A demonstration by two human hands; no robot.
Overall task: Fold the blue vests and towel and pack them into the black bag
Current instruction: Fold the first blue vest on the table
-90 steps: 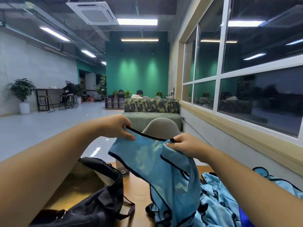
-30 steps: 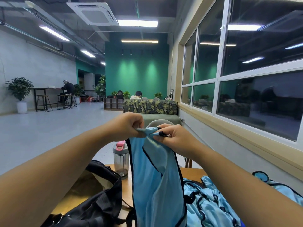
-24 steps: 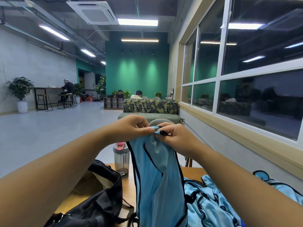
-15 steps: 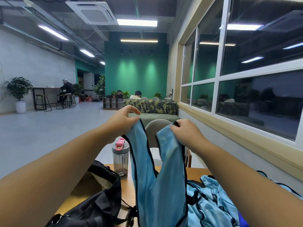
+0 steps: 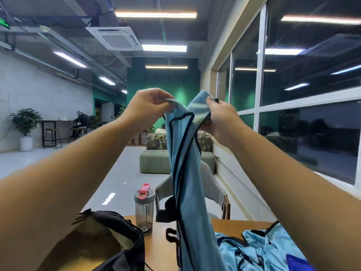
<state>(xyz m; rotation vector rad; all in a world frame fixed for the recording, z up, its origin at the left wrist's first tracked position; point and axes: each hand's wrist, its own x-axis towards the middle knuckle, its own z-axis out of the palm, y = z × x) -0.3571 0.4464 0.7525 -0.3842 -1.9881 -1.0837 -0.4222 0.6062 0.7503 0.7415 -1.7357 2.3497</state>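
A light blue vest with black trim hangs straight down in front of me, held high above the table. My left hand pinches one shoulder strap and my right hand pinches the other. The black bag lies open at the lower left, showing a tan lining. Beside the hanging vest, at the lower right, a heap of blue vests lies on the wooden table. A darker blue cloth peeks out at the heap's near edge.
A clear water bottle with a grey lid and pink latch stands on the table behind the bag. A grey chair is across the table. Windows run along the right wall. A green sofa and seated people are far back.
Both hands have risen well above the table, lifting the vest so it hangs long. The straps, pressed together a second ago, are now held slightly apart. The view has tilted upward.
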